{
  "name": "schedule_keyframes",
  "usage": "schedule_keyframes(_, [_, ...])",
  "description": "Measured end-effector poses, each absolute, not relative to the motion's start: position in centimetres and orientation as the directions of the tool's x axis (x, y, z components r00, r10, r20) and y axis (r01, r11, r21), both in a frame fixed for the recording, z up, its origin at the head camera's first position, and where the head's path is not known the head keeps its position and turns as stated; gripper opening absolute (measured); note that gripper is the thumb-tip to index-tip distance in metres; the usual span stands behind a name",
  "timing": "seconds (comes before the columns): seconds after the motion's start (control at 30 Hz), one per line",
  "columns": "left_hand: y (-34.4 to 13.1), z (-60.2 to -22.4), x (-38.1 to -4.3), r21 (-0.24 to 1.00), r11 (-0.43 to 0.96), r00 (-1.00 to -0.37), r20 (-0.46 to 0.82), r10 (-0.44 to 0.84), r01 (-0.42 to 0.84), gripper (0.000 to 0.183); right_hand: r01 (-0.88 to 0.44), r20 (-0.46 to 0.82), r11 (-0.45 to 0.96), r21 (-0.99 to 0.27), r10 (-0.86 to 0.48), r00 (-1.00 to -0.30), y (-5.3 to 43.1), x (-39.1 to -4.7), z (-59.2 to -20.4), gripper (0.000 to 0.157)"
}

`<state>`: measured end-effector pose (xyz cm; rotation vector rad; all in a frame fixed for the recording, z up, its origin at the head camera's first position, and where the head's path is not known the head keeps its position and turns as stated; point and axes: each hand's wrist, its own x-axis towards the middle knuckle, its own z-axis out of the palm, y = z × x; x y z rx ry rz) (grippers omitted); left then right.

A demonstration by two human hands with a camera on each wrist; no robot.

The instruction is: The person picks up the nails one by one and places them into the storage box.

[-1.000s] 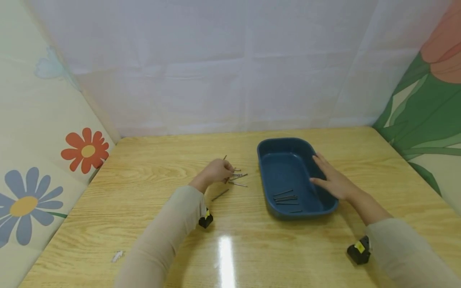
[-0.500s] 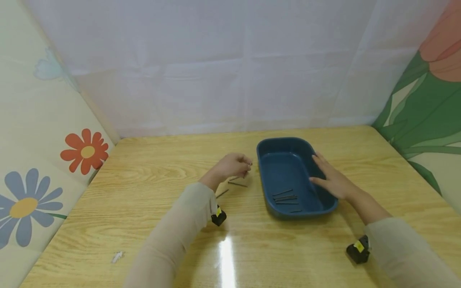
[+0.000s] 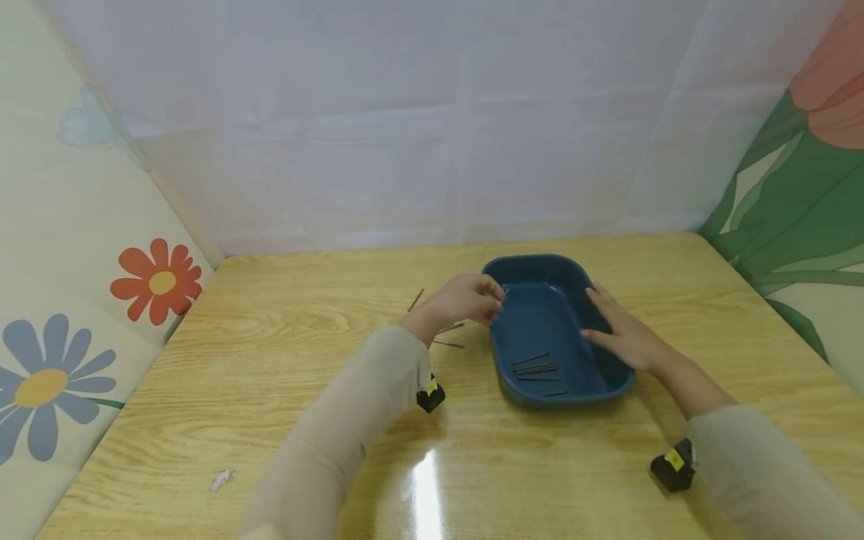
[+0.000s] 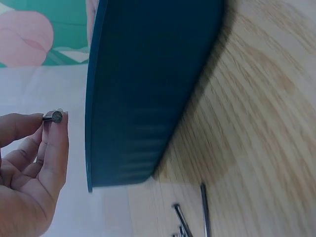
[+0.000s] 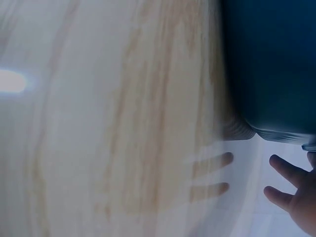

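Between thumb and fingertips my left hand (image 3: 471, 298) pinches a nail; in the left wrist view the round head of this nail (image 4: 57, 117) faces the camera. That hand is over the left rim of a blue plastic tub (image 3: 540, 324). Several dark nails (image 3: 536, 370) lie on the tub's floor at its near end. With fingers spread and straight, my right hand (image 3: 624, 334) rests at the tub's right rim. On the wood-grain table left of the tub lie more loose nails (image 3: 448, 343), partly hidden behind my left wrist.
A small torn white patch (image 3: 220, 481) marks the table (image 3: 169, 420) at the near left. Behind the table hangs a white cloth (image 3: 351, 135), with flower-printed panels on both sides. Black wrist cameras (image 3: 673, 466) sit under the sleeves.
My left hand has picked up a nail from the pile and carried it right to the tub's left rim. My right hand has stayed at the tub's right side.
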<state>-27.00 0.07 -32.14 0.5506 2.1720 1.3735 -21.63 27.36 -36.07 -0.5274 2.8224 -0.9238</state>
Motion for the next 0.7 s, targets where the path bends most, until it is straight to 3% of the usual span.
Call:
schedule_keyframes(0.43, [3.3,-33.0,-27.1,0.897,0.421,-0.737,-0.195,0.648,0.132,0.021,-0.265,-0.025,0.746,-0.611,-0.353,-0.935,27.2,-21.6,-36.1,0.072])
schedule_keyframes(0.7, [4.3,-33.4,-27.3,0.862,0.472,-0.738,-0.196,0.646,0.184,0.021,-0.261,-0.035,0.751,-0.607,-0.353,-0.935,27.3,-21.8,-36.0,0.073])
